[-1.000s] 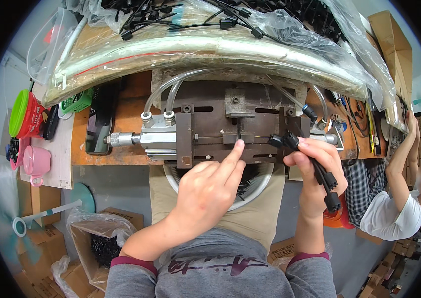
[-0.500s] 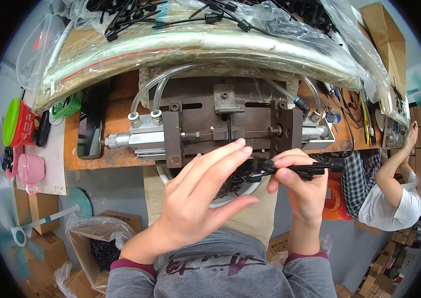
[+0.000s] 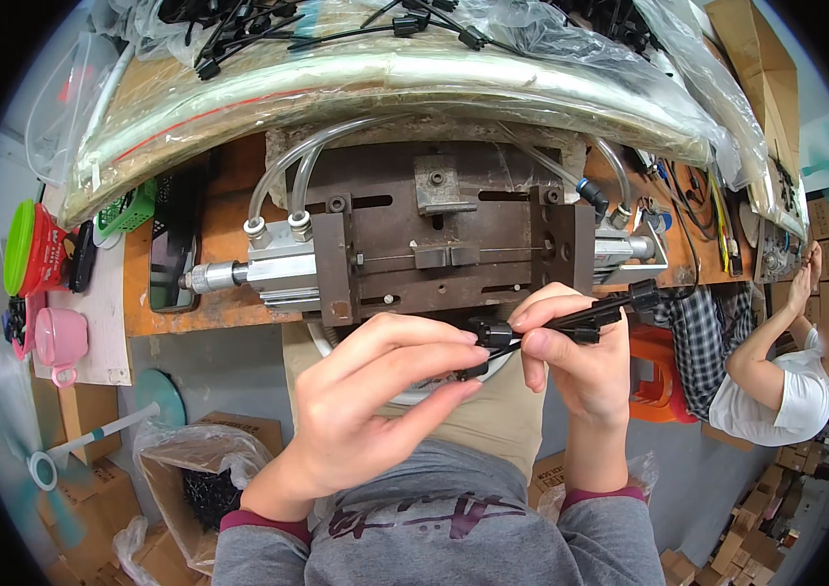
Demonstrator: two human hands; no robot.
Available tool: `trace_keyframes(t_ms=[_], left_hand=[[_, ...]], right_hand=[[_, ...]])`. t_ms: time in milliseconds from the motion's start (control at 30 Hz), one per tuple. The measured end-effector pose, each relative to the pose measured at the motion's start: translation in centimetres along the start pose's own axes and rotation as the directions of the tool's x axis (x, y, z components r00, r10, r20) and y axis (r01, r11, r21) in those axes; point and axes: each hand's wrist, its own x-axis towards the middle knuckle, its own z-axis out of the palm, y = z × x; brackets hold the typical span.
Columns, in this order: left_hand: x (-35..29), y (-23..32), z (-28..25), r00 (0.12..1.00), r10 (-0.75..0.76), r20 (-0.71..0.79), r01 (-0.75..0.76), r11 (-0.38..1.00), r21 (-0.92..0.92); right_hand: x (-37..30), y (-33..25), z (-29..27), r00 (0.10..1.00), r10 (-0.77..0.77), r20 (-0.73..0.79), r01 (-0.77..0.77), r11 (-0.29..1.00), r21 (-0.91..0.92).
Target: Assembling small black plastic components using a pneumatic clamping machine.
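Observation:
My right hand point(image 3: 575, 361) is closed around a small bundle of black cables point(image 3: 590, 320) with moulded connector ends, held above my lap. A black connector end point(image 3: 473, 371) shows between the thumb and fingers of my left hand point(image 3: 375, 391), which is closed on it. Next to it a thicker black connector point(image 3: 492, 333) sticks out of the bundle, close to the left fingertips. Just beyond both hands stands a brown metal clamping fixture point(image 3: 375, 210). Its two small grey jaws point(image 3: 447, 256) are together at the middle, with no cable visible between them.
Silver cylinders point(image 3: 282, 273) with clear air hoses point(image 3: 273, 186) flank the fixture. A plastic-covered shelf point(image 3: 404, 78) heaped with black cables point(image 3: 414, 24) spans the back. At left are a pink cup point(image 3: 61, 332) and a fan point(image 3: 43, 469); at right, another person point(image 3: 776, 391).
My left fingers, spread before, have closed on a connector end beside the bundle. The black cable between the fixture jaws is gone, and the jaws have come together.

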Motion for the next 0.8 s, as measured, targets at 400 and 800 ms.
trace_keyframes(t_ms=[400, 800], left_hand=[[-0.2, 1.8, -0.7, 0.953, -0.243, 0.178, 0.272, 0.949, -0.159], [-1.3, -2.4, 2.2, 0.999, 0.046, 0.025, -0.052, 0.859, 0.509]], right_hand=[[0.4, 0.0, -0.4, 0.996, -0.044, 0.075, 0.045, 0.999, -0.015], [0.2, -0.5, -0.6, 0.960, -0.249, -0.132, 0.238, 0.967, -0.090]])
